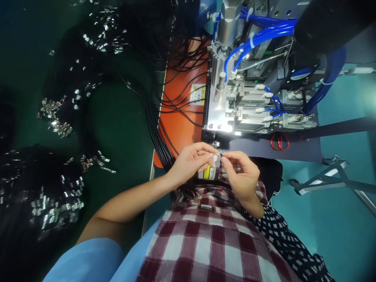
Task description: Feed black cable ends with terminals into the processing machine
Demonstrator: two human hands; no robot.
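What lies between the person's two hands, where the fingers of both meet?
In the head view, a small silver connector sits pinched between the left hand and right hand, above a yellow-and-white label.

Only 1 view here, worn on the person's head, looking forward and steeply down. It sits close: the checked shirt fills the lower middle of the frame, the 2 hands meet at centre, the machine takes the upper right, and the dark table spreads left.
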